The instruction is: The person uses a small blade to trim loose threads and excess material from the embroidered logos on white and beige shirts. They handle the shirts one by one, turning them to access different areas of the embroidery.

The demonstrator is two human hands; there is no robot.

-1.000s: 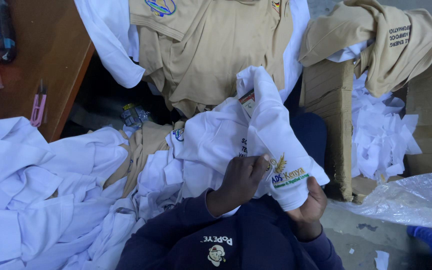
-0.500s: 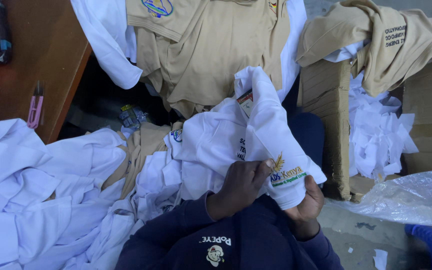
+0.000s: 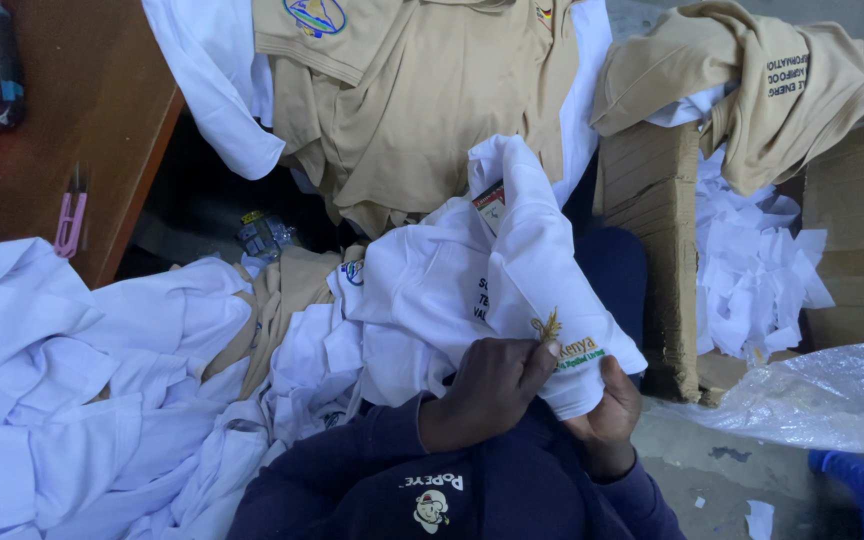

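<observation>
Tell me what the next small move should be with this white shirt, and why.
Probably pull the yellow thread away from the embroidered patch. The left hand pinches that loose tuft right at the stitching, while the right hand grips the white shirt from beneath, keeping the cloth stretched. A pair of pink snips lies on the wooden table, out of hand.
</observation>
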